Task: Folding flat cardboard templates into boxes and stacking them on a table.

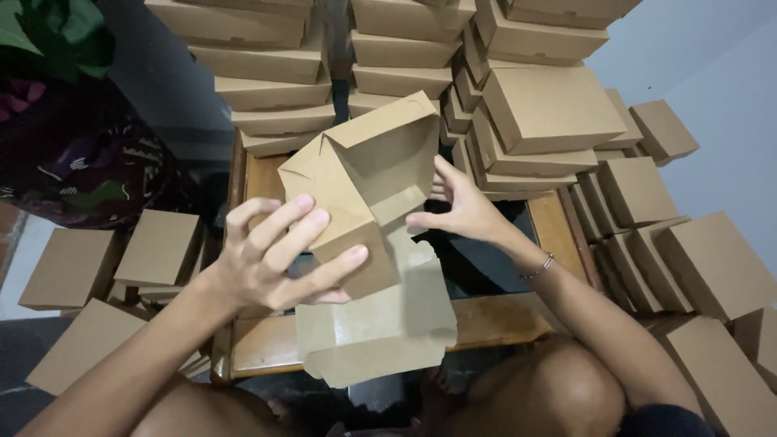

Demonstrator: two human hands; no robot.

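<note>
Stacks of closed brown boxes fill the back, well beyond both sets of fingers; more closed boxes piled to the right of the right hand, a few on the floor left of the left hand, e.g. low box.

Desk: wood frame w/ dark centre panel, directly under both hands. Bare wood rail shows below the right wrist.

Dark patterned cloth top left, well apart from the left fingers.

Half-folded brown cardboard box held up over the desk, between the two hands, tilted, open side facing the camera. One flap sticks up at the far corner, above the right fingertips. Long loose flap hangs down from it, below the left fingers, over the near desk edge.

Left hand: fingers spread and curled over the box's near-left corner, thumb underneath on the front face — gripping the box, not fully closed.

Right hand: fingers mostly straight, open, tips touching the box's right side wall; thumb points toward the wall's lower edge. Pressing contact, not a wrap-around grip afaict.

Thin bracelet on the right wrist, behind the fingers.

Knees at the bottom edge, below both forearms.
</note>
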